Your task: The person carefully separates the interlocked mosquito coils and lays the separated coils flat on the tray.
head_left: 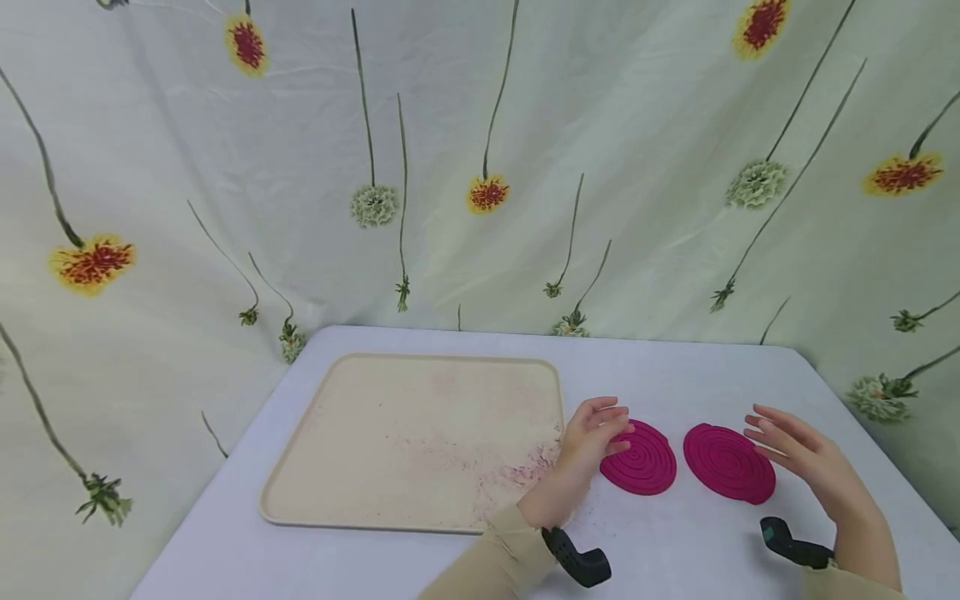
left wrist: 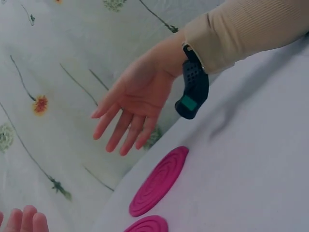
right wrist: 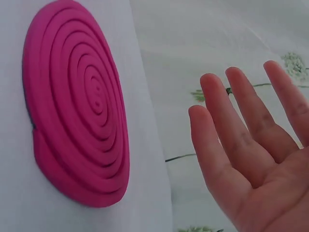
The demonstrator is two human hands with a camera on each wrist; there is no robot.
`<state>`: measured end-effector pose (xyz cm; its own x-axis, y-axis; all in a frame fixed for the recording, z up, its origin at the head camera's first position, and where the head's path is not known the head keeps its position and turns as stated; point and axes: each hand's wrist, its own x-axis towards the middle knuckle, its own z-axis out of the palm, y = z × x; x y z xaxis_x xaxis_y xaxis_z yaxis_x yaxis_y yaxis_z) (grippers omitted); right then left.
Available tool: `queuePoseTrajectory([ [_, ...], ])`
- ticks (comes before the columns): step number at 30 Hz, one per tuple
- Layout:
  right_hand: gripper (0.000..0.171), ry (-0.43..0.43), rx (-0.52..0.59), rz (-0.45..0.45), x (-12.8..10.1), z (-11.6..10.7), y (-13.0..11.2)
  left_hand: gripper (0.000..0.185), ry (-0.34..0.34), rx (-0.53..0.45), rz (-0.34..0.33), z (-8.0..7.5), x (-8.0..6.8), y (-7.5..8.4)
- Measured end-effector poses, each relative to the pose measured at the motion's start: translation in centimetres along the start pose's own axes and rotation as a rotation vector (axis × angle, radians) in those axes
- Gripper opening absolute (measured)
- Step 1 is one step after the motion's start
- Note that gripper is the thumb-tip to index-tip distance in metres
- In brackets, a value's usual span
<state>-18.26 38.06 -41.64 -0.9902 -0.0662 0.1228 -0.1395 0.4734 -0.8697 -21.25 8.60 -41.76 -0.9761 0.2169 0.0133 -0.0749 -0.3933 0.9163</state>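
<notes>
My left hand point(head_left: 587, 442) keeps no grip on anything; its fingers are loosely bent and parted, and in the head view their tips overlap the left edge of a flat, round magenta spiral coil of dough-like material point(head_left: 643, 463); whether they touch it I cannot tell. My right hand point(head_left: 816, 465) is likewise without a hold, its fingers extended and apart from one another; they hang above the table, near a second flat magenta spiral disc point(head_left: 727, 465) but apart from it, the disc lying to the left of these fingers in the head view; the two rounds rest side by side between my two sets of fingers, a narrow gap dividing them. To the left of my left fingers lies a beige, rectangular, round-cornered tray point(head_left: 420, 408), pinkish smudges marking the end nearest those fingers; beneath everything is a white table point(head_left: 675, 375); beyond my fingertips hangs a pale, flower-printed cloth point(head_left: 465, 267).
</notes>
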Motion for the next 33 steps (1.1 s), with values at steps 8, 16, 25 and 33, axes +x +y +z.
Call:
queuePoseTrajectory([
  [8,0.025,0.071,0.363,0.085,0.1,-0.6,3.0,0.017,0.144,-0.01,0.004,3.5,-0.5,-3.7],
  [16,0.03,0.153,0.418,0.166,0.0,-0.6,4.7,0.016,0.195,-0.043,-0.08,6.2,-1.3,-6.4],
  [25,0.015,0.177,0.27,0.192,-0.2,0.0,4.4,0.022,0.175,0.009,-0.145,7.5,-1.7,-8.2],
  [33,0.026,0.165,0.18,0.232,-0.2,0.0,4.7,0.029,0.127,0.017,-0.152,7.7,-1.6,-9.1],
])
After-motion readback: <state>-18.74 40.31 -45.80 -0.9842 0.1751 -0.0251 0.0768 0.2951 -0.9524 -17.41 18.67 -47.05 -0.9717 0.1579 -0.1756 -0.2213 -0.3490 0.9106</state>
